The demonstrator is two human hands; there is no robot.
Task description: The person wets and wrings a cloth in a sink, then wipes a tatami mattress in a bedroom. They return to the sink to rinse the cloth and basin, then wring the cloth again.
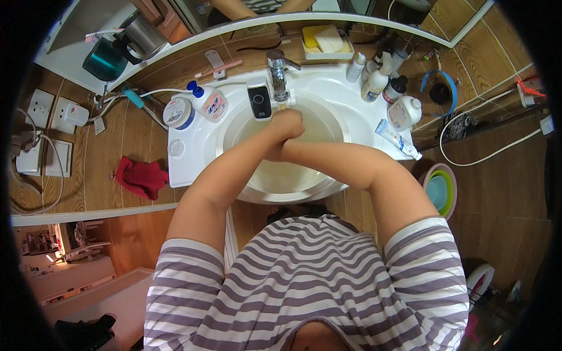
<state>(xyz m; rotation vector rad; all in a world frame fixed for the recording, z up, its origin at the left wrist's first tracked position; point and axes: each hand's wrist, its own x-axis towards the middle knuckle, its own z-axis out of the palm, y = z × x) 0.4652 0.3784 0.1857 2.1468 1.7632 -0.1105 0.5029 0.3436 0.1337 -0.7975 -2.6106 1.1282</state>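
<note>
My left hand (288, 124) is over the basin, just below the chrome faucet (278, 74), with its fingers curled down out of sight. Under the left wrist lies my right hand (275, 153), mostly hidden, so I cannot tell whether either hand holds anything. Both are above cloudy water in the round white washbasin (226, 136). A white device with a black front panel (260, 98) stands beside the faucet, close to my left hand.
Left on the counter are a pump bottle (213, 104), a round tub (178, 113) and a small clear lid (175, 148). Several bottles (375, 83) and a tube (397, 138) crowd the right side. A soap tray (329, 55) sits behind; a red cloth (141, 177) hangs left. Stacked basins (439, 193) stand right.
</note>
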